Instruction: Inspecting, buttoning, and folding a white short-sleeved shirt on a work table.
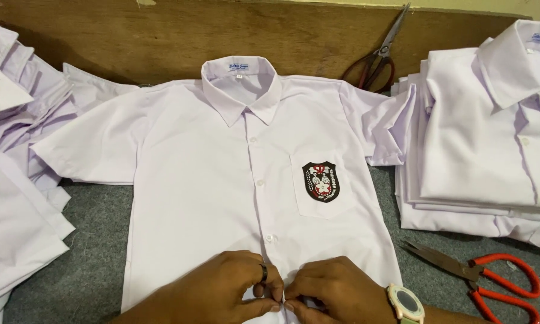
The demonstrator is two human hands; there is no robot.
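Note:
A white short-sleeved shirt lies flat on a grey cloth surface, collar at the far side, with a black shield badge on its chest pocket. My left hand, wearing a dark ring, pinches the shirt's button placket near the bottom edge of the view. My right hand, with a pale wristwatch, pinches the same placket from the other side. The fingertips of both hands meet at the shirt's front opening.
A stack of folded white shirts sits at the right, and loose white shirts pile at the left. Red-handled scissors lie at the lower right. Dark scissors lean against the wooden board behind.

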